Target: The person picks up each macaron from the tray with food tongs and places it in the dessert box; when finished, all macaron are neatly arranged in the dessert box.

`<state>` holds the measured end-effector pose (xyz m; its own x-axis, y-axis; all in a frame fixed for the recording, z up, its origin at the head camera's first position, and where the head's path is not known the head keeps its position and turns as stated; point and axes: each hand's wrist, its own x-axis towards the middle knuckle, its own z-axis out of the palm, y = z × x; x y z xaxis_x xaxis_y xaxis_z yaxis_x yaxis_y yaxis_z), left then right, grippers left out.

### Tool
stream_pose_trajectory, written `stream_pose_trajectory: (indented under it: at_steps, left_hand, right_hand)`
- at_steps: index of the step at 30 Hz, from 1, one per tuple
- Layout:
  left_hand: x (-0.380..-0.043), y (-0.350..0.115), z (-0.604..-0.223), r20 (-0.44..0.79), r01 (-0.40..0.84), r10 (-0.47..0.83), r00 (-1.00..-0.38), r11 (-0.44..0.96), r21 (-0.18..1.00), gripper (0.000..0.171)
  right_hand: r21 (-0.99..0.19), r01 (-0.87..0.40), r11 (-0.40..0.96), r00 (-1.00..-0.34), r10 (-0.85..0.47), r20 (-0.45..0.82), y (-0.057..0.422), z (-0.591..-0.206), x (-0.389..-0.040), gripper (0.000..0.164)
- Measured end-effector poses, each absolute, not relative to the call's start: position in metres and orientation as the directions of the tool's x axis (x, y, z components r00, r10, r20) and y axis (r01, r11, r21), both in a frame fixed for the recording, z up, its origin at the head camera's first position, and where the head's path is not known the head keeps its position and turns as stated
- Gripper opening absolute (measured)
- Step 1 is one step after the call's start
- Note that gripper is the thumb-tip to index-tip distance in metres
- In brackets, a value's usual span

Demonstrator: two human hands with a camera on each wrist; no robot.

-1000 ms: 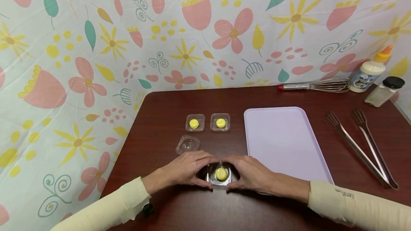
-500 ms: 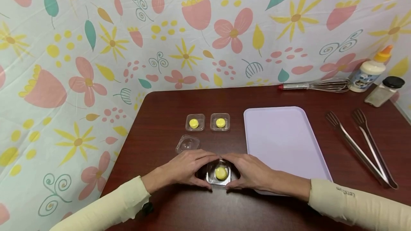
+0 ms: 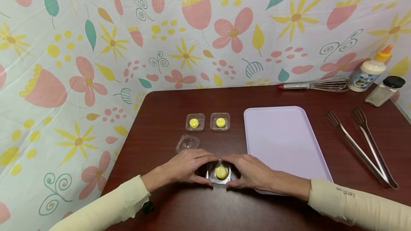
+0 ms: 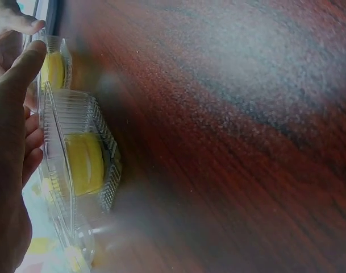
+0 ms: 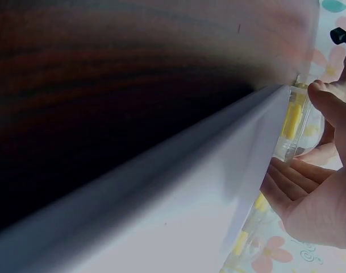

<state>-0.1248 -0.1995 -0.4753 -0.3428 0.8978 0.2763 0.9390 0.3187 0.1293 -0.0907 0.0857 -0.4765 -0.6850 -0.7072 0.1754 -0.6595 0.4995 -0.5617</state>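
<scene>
Both hands hold a small clear plastic box (image 3: pixel 219 180) from either side, with a round yellow macaron (image 3: pixel 221 172) inside it. The left hand (image 3: pixel 191 167) grips the left side, fingers at the far edge and thumb at the near edge. Mirroring it, the right hand (image 3: pixel 248 172) grips the right side. Between right thumb and fingers, the box (image 5: pixel 286 149) also shows in the right wrist view. Side on, a macaron (image 4: pixel 84 164) appears in a clear box beside the left hand in the left wrist view. Just behind the left hand lies a clear domed piece (image 3: pixel 187 142).
Two more clear boxes, one at left (image 3: pixel 195 127) and one at right (image 3: pixel 219 127), stand farther back with yellow macarons. A lilac tray (image 3: pixel 279 134) lies under the right forearm. Tongs (image 3: pixel 363 149), a whisk (image 3: pixel 316 85), a squeeze bottle (image 3: pixel 367 72) and a black-lidded jar (image 3: pixel 385 90) are at right.
The box and both hands have shifted very slightly away from the body. Both hands keep the same grip, and the other things have stayed in place.
</scene>
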Motion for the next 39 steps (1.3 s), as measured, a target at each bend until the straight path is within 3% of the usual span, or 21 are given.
stream_pose_trajectory:
  at_steps: [18, 24, 27, 33, 39]
  left_hand:
    - [-0.125, -0.198, -0.472, 0.262, 0.927, 0.89, -0.374, 0.352, 0.129, 0.08]
    - [-0.131, -0.204, -0.464, 0.268, 0.92, 0.88, -0.392, 0.375, 0.116, 0.068]
    - [-0.137, -0.212, -0.456, 0.29, 0.903, 0.855, -0.43, 0.408, 0.135, 0.06]
    - [-0.152, -0.24, -0.441, 0.299, 0.826, 0.77, -0.564, 0.519, 0.219, 0.055]
    - [-0.166, -0.27, -0.433, 0.246, 0.76, 0.723, -0.645, 0.574, 0.307, 0.071]
  right_hand:
    - [-0.583, -0.651, 0.487, -0.68, -0.716, 0.161, 0.087, -0.472, -0.094, 0.08]
    - [-0.556, -0.664, 0.5, -0.682, -0.71, 0.176, 0.088, -0.459, -0.103, 0.087]
    - [-0.559, -0.672, 0.486, -0.679, -0.705, 0.203, 0.085, -0.45, -0.112, 0.087]
    - [-0.591, -0.676, 0.44, -0.667, -0.706, 0.238, 0.074, -0.438, -0.136, 0.086]
    - [-0.651, -0.631, 0.422, -0.665, -0.726, 0.174, 0.055, -0.441, -0.16, 0.087]
